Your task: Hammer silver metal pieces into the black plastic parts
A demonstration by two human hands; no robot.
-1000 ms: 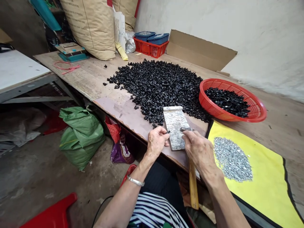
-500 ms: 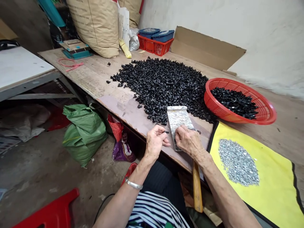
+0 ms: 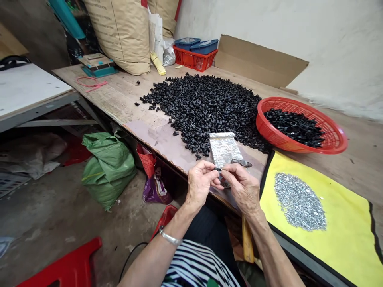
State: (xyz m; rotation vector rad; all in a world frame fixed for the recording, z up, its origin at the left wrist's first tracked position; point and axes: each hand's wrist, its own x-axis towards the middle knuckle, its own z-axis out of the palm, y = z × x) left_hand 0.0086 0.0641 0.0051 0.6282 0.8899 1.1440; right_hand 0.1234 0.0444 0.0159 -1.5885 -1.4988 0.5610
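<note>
Over the near end of a worn metal block [image 3: 226, 149], my two hands meet fingertip to fingertip. My left hand [image 3: 200, 181] pinches a small black plastic part [image 3: 218, 169] between thumb and forefinger. The thumb and forefinger of my right hand [image 3: 245, 187] are closed on the right end of that part; any smaller piece between them is too tiny to make out. A hammer [image 3: 241, 163] rests with its head on the block, and its wooden handle hangs past the table edge under my right wrist. Just beyond the block spreads a big heap of black plastic parts [image 3: 206, 103].
Right of the heap stands a red basket [image 3: 335, 131] holding more black parts. Small silvery metal pieces [image 3: 301, 201] lie on a yellow cloth [image 3: 341, 239] at the right. Large sacks [image 3: 125, 36] and a red crate [image 3: 194, 59] stand behind; a green bag [image 3: 109, 171] is on the floor.
My right hand has come off the block and hammer, moving toward my left hand to grip the black part. The hammer head now shows on the block. My left hand has shifted slightly right.
</note>
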